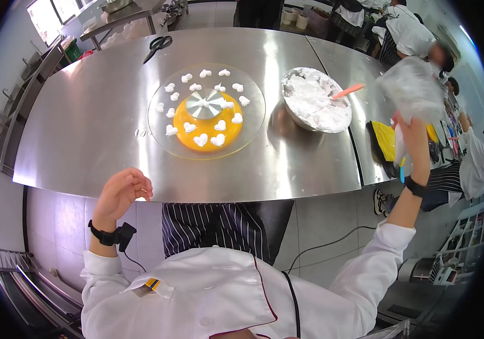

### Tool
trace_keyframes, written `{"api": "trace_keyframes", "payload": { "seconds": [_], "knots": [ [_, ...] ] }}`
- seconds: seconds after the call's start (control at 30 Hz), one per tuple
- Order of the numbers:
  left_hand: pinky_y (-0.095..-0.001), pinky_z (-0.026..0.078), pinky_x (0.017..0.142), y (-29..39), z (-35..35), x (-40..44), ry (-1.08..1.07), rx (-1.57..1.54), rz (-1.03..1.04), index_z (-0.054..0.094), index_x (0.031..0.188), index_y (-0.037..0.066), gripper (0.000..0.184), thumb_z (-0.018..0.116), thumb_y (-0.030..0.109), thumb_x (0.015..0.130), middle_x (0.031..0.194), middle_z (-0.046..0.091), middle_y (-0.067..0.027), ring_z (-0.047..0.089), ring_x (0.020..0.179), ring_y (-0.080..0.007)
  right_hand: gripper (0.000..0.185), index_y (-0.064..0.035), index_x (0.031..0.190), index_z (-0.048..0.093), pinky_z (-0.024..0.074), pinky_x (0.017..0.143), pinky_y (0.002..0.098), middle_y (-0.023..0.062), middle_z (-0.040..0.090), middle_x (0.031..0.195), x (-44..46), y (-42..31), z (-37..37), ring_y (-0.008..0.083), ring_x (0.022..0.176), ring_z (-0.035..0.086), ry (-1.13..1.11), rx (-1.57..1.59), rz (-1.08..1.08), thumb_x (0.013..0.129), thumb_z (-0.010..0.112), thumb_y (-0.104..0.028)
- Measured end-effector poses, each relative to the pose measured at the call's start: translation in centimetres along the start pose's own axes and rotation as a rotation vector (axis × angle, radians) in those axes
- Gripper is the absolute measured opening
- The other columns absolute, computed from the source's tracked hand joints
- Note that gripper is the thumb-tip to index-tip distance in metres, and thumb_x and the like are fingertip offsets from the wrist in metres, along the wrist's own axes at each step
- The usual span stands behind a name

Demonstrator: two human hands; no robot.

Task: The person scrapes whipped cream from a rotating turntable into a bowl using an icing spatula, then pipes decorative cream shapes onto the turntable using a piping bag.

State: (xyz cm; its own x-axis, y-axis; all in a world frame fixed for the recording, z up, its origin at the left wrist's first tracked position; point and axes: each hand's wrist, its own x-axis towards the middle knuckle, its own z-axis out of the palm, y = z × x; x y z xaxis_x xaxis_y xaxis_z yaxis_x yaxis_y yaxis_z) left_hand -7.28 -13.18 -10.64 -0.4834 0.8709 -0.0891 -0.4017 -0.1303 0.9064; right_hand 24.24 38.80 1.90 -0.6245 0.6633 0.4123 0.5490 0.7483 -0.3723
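Observation:
My left hand (124, 192) is raised by the table's front edge, fingers loosely curled and apart, holding nothing. Out to the right, my right hand (412, 138) is closed around a clear plastic bag (414, 90), blurred by motion. White piped hearts (200, 139) dot a round glass plate (160, 138) on an orange turntable (184, 137) with a silvery centre. Right of the plate, a metal bowl (304, 121) holds white cream (315, 99), and an orange-handled tool (348, 90) stands in the cream.
Black scissors (157, 47) lie at the back of the steel table (84, 124). A yellow and black cloth (384, 141) is near my right hand. Several people in white tops (410, 35) are at the upper right. A side bench (132, 12) is at the upper left.

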Motion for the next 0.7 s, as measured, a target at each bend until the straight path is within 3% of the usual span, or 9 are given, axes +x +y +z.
{"api": "trace_keyframes", "payload": {
  "seconds": [0.03,0.07,0.1,0.17,0.3,0.37,0.43,0.53,0.7],
  "knots": [
    [-0.0353,0.048,0.075,-1.0,-0.2,0.2,0.154,-0.093,-0.015,0.051,0.103,-0.004,0.028,0.041,0.019,0.091,0.094,0.059,-0.0194,0.059,0.085,-0.0257,0.026,0.0025,0.074,0.063,0.042,0.055,0.0352,0.0162,0.06,0.063,-0.7,0.9,0.3,0.0262,0.059,0.059,-0.122,-0.149,-0.027,0.083,0.057,-0.022],
    [-0.0367,0.048,0.081,-1.7,-0.9,0.7,0.151,-0.106,-0.029,0.046,0.114,-0.005,0.034,0.04,0.019,0.092,0.105,0.057,-0.022,0.058,0.093,-0.0274,0.023,0.0027,0.073,0.062,0.0435,0.056,0.036,0.018,0.06,0.064,-2.1,1.2,0.9,0.0289,0.06,0.059,-0.203,-0.337,-0.038,0.079,0.059,-0.02],
    [-0.0367,0.048,0.081,-2.0,-0.8,1.4,0.15,-0.112,-0.022,0.046,0.114,-0.005,0.034,0.04,0.019,0.092,0.105,0.057,-0.022,0.058,0.093,-0.0274,0.021,0.0029,0.073,0.061,0.0449,0.057,0.0368,0.0197,0.06,0.066,-3.5,1.5,1.3,0.0317,0.062,0.059,-0.275,-0.531,-0.05,0.076,0.06,-0.018],
    [-0.0361,0.046,0.087,-2.8,0.5,3.1,0.135,-0.195,-0.038,0.04,0.121,-0.006,0.039,0.04,0.019,0.091,0.112,0.053,-0.0235,0.055,0.101,-0.0292,0.017,0.0022,0.07,0.061,0.0464,0.058,0.0415,0.0212,0.059,0.067,-6.9,0.9,3.3,0.0368,0.065,0.058,-0.338,-0.443,-0.127,0.072,0.059,-0.014],
    [-0.0369,0.043,0.091,-4.0,2.0,6.7,0.064,-0.271,-0.02,0.034,0.127,-0.005,0.043,0.04,0.018,0.091,0.119,0.048,-0.0237,0.052,0.107,-0.0302,0.011,-0.0039,0.067,0.06,0.0489,0.057,0.0411,0.0151,0.059,0.065,-11.2,-3.6,9.8,0.0322,0.063,0.061,-0.505,-0.579,-0.349,0.073,0.056,-0.013],
    [-0.0381,0.042,0.092,-4.5,2.7,7.8,0.068,-0.301,0.073,0.032,0.129,-0.003,0.044,0.04,0.017,0.09,0.122,0.047,-0.0221,0.051,0.108,-0.0305,0.008,-0.0105,0.068,0.062,0.0501,0.054,0.0354,0.0095,0.062,0.063,-11.7,-4.2,13.4,0.0244,0.062,0.063,-0.448,-0.684,-0.451,0.073,0.056,-0.012],
    [-0.0384,0.042,0.092,-4.5,2.9,8.1,0.076,-0.308,0.076,0.032,0.129,-0.002,0.044,0.039,0.017,0.09,0.123,0.047,-0.0214,0.052,0.108,-0.0306,0.008,-0.0113,0.067,0.062,0.0501,0.053,0.0335,0.0083,0.062,0.064,-10.5,-3.8,16.2,0.0231,0.062,0.064,-0.388,-0.698,-0.518,0.072,0.056,-0.012],
    [-0.0386,0.042,0.092,-4.6,2.9,7.7,0.094,-0.323,0.074,0.033,0.129,-0.002,0.044,0.038,0.017,0.09,0.124,0.047,-0.0205,0.052,0.108,-0.0304,0.005,-0.008,0.074,0.06,0.05,0.055,0.0373,0.0105,0.06,0.065,-8.4,-3.1,18.1,0.0277,0.063,0.062,-0.381,-0.681,-0.412,0.073,0.056,-0.012],
    [-0.0385,0.042,0.091,-4.4,2.4,7.8,0.094,-0.309,0.029,0.034,0.129,-0.001,0.045,0.037,0.017,0.088,0.126,0.046,-0.0197,0.052,0.107,-0.0298,0.03,-0.0059,0.084,0.057,0.0484,0.057,0.0376,0.0094,0.061,0.071,-6.4,-6.6,15.7,0.0269,0.066,0.062,-0.452,-0.527,-0.409,0.073,0.064,-0.032]
  ]
}}
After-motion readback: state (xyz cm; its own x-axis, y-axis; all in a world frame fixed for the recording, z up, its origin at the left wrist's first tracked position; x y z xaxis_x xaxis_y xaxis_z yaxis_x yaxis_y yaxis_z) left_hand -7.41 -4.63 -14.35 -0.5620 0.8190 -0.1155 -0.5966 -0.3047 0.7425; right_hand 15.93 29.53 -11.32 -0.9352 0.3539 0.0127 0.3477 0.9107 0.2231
